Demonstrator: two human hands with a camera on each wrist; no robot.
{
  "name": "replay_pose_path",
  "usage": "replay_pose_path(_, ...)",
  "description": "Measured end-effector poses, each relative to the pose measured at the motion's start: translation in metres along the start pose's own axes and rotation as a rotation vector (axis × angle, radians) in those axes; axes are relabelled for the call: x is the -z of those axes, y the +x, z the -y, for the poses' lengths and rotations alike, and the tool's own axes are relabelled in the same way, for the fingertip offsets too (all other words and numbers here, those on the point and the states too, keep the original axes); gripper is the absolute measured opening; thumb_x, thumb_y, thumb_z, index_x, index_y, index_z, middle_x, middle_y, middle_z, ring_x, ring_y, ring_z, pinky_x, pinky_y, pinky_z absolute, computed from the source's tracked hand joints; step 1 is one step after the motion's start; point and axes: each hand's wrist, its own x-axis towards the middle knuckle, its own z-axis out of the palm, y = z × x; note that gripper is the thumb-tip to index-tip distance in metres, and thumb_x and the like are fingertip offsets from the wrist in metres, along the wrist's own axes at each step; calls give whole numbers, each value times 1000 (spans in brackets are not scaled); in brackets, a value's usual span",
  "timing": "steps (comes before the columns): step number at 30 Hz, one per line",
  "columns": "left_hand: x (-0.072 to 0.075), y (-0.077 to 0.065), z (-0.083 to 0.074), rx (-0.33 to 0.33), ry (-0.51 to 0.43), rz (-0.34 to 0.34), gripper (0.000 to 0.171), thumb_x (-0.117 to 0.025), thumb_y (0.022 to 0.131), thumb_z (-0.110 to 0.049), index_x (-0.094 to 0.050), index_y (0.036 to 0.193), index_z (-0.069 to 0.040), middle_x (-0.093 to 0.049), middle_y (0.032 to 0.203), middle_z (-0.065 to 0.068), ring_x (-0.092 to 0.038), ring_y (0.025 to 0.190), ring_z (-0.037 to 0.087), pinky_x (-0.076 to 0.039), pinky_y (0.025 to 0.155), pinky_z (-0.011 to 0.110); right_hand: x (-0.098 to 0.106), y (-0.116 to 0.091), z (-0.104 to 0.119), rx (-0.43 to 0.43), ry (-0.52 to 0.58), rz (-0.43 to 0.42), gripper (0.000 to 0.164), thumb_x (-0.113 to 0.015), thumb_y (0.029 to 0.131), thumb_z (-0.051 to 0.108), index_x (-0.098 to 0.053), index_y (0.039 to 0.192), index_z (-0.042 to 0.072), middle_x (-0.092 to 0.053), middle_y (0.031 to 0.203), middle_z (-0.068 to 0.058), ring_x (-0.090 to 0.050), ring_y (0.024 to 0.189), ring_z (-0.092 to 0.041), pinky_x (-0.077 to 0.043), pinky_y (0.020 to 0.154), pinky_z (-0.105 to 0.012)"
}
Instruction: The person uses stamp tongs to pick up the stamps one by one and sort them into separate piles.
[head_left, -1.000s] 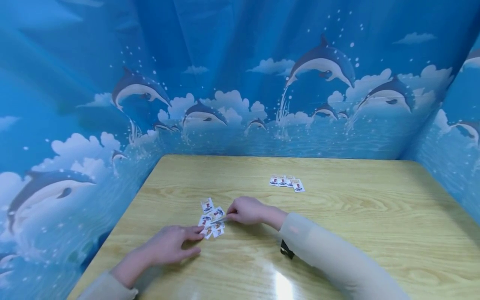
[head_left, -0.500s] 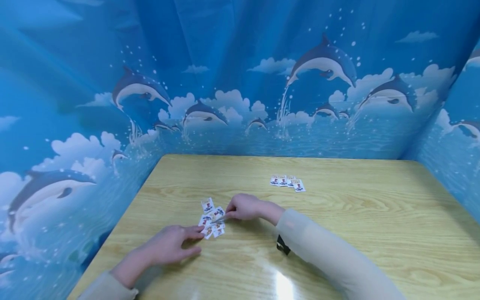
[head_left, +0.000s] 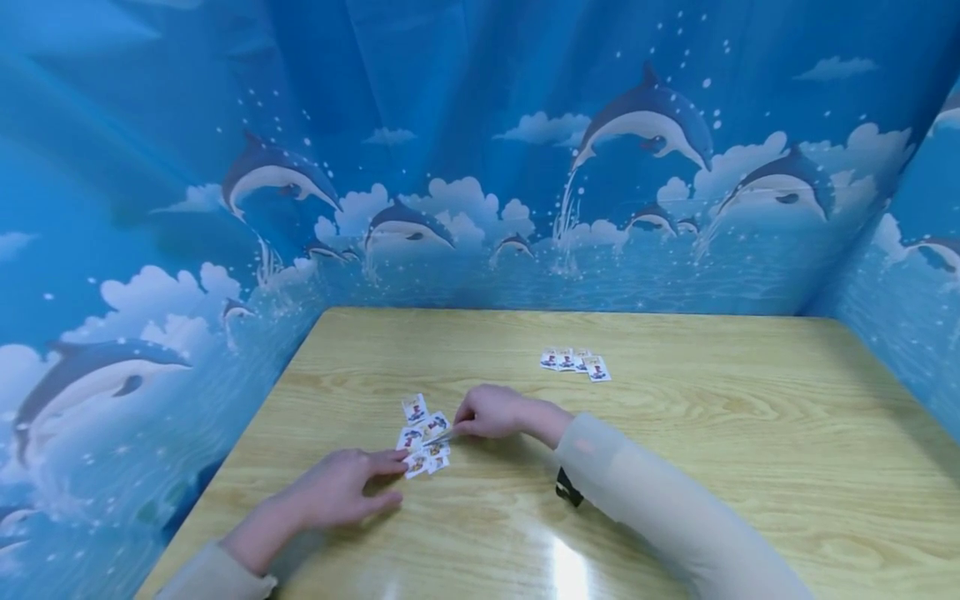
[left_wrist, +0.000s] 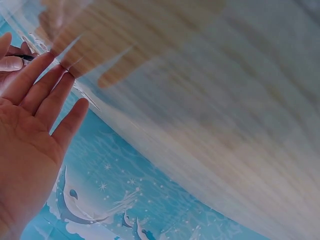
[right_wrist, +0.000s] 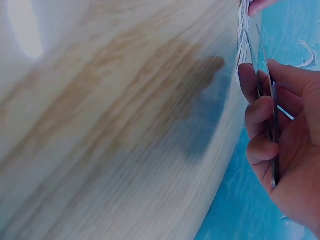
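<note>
The loose pile of picture cards (head_left: 410,438) lies toward nine o'clock on the table (head_left: 720,425); from its two o'clock the right hand (head_left: 491,412) grasps tweezers (right_wrist: 275,167) angled at it, presumably because flat cards resist fingertips, though I cannot tell whether the tips pinch one. At eight o'clock the left hand (head_left: 347,492) grips nothing, fingers straight against the pile's edge, likely to stop sliding. Beyond, toward two o'clock, four cards (head_left: 566,361) overlap, perhaps kept separate deliberately.

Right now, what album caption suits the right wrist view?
A right hand grips tweezers, tips apart, near small cards.
</note>
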Motion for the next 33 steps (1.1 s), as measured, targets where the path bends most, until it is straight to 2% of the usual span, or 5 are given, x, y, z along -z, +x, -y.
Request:
replay_pose_path(12, 3, 2, -2, -1, -1, 9, 46, -61, 93, -42, -66, 125, -9, -58, 134, 8, -61, 112, 31, -49, 95, 46, 7, 1, 3, -13, -11, 71, 15, -65, 94, 23, -76, 89, 14, -66, 68, 5, -56, 58, -7, -48, 65, -23)
replay_pose_path(21, 3, 1, 0, -14, -21, -25, 46, -63, 93, -39, -64, 126, -8, -59, 134, 6, -61, 113, 29, -48, 96, 45, 11, 6, 8, 7, -52, 72, 16, -65, 94, 25, -76, 85, 16, -66, 68, 3, -53, 57, -7, -47, 63, -23)
replay_pose_path(24, 5, -1, -3, -40, -4, -47, 42, -63, 93, -38, -66, 124, -9, -61, 131, 5, -62, 113, 27, -49, 96, 45, 11, 9, 8, 10, -62, 71, 16, -65, 94, 25, -75, 85, 17, -65, 68, 4, -52, 56, -7, -46, 61, -22)
replay_pose_path(29, 4, -4, -10, -134, 80, -86, 33, -64, 93, -36, -72, 115, -14, -67, 121, 2, -66, 104, 22, -53, 89, 42, 11, 11, 10, 24, -78, 78, 19, -65, 95, 25, -76, 83, 16, -66, 66, 1, -48, 52, -6, -43, 57, -22)
replay_pose_path(33, 2, -6, -12, -144, 118, -81, 31, -63, 93, -37, -73, 113, -16, -68, 119, 0, -66, 97, 20, -54, 83, 39, 10, 12, 11, 41, -87, 88, 19, -65, 94, 25, -76, 83, 15, -65, 66, 3, -48, 53, -5, -43, 59, -21)
